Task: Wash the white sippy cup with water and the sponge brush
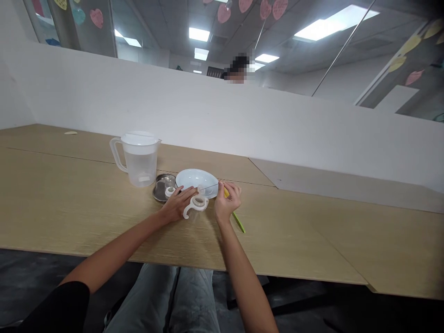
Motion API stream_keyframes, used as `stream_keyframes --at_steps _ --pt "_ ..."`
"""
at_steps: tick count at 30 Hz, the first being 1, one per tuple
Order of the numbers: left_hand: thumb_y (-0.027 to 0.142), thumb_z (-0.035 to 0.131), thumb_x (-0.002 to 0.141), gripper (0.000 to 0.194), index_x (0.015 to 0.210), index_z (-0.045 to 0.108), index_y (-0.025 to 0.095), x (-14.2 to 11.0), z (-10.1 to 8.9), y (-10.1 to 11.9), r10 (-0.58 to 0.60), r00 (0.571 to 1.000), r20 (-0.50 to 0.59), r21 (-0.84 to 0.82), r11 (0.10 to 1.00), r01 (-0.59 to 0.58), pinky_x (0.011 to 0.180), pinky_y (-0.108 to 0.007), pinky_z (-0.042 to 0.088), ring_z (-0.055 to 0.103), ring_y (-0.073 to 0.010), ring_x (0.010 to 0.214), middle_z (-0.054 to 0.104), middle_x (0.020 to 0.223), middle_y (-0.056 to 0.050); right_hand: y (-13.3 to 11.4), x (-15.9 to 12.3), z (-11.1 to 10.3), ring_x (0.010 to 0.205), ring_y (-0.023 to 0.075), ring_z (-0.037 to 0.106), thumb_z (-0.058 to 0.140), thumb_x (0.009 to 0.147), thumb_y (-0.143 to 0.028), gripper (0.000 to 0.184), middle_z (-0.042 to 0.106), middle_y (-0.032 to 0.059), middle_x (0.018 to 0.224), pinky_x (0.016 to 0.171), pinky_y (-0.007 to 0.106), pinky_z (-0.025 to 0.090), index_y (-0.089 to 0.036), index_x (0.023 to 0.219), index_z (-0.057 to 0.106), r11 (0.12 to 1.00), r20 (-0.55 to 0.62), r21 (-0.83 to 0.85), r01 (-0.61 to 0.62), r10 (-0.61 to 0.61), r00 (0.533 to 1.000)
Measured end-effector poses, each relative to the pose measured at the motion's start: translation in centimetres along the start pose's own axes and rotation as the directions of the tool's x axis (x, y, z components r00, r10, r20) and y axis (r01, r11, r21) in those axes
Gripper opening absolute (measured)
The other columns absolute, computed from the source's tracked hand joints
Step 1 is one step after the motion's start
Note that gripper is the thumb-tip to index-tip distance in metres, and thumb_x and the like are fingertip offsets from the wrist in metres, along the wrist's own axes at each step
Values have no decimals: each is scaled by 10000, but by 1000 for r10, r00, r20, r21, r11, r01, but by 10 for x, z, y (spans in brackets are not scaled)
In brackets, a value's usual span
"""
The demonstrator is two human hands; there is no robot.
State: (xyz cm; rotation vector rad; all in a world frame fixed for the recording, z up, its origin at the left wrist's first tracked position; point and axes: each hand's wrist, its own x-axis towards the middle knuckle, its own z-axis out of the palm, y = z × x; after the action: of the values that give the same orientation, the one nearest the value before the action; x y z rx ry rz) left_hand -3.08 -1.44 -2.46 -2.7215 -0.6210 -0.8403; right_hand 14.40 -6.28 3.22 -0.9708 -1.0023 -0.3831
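Observation:
My right hand (228, 200) is closed in a pinch on a thin dark rod (211, 186), which points left across the white bowl (190, 176). The rod's far end meets a small translucent piece (200, 189) at the fingertips of my left hand (177, 203). My left fingers are together and hold that piece, though their grip is partly hidden. Just in front stands a clear container with a white ring and hooked handle (197, 204). A yellow-green stick (238, 223) shows behind my right hand, lying on the table; whether the hand touches it is unclear.
A lidded translucent pitcher (140, 162) with liquid stands behind on the left. Beside it, a round metal tray (159, 189) bears a white ring-shaped part (169, 191) and a clear piece. A low white wall (194, 111) backs the wooden table (284, 231). Someone's head shows beyond the glass.

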Motion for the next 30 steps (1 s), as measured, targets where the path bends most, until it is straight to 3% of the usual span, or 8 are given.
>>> stream_keyframes --at_steps 13,30 --pt "295 492 868 598 1429 346 151 -1 2 1 -11 1000 9 18 1000 11 1130 -481 209 343 -283 1370 405 1457 -142 6 6 -3 773 181 589 576 849 -430 285 639 54 732 738 374 502 -184 730 656 997 -78 -66 -44 39 996" --pt "305 474 880 589 1435 341 157 0 1 2 -10 1000 15 27 1000 10 1132 -480 194 335 -276 1375 380 1479 -123 18 11 -5 776 187 571 624 807 -450 300 625 61 740 751 371 477 -160 738 656 993 -165 6 -120 119 979"
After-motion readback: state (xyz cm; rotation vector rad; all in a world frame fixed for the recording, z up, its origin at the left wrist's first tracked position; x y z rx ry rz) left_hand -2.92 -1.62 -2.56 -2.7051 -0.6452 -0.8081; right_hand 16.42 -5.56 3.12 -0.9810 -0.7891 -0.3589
